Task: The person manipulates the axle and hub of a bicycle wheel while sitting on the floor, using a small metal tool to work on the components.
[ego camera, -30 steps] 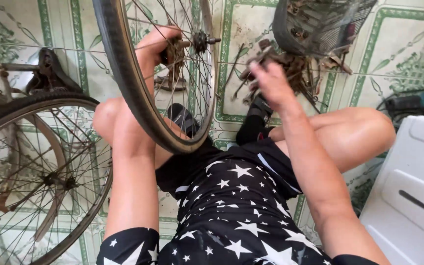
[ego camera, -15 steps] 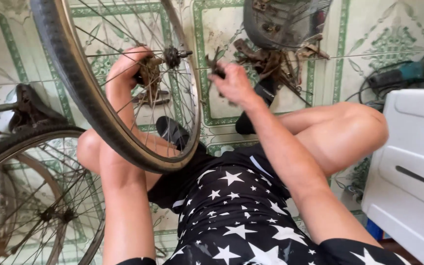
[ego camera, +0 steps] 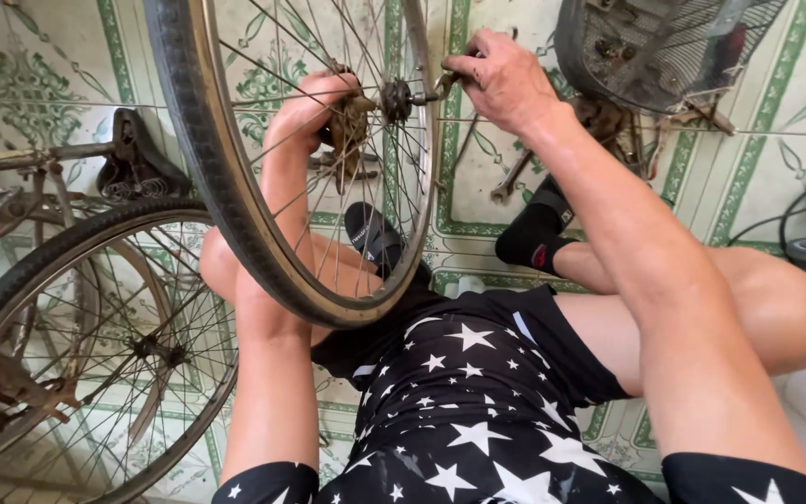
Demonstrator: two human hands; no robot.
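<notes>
Wheel (ego camera: pixel 235 187) stands upright between the knees, rim resting near the lap, its axle running left to right. Left hand (ego camera: pixel 314 103) reaches through behind the spokes, grip closed on the rusty hub (ego camera: pixel 356 117). Right hand (ego camera: pixel 501 79), the nearer to the axle end (ego camera: pixel 422 95), pinches it. Two wheels: the second (ego camera: pixel 76 345) lies left; one basket (ego camera: pixel 655 47) beyond.
</notes>
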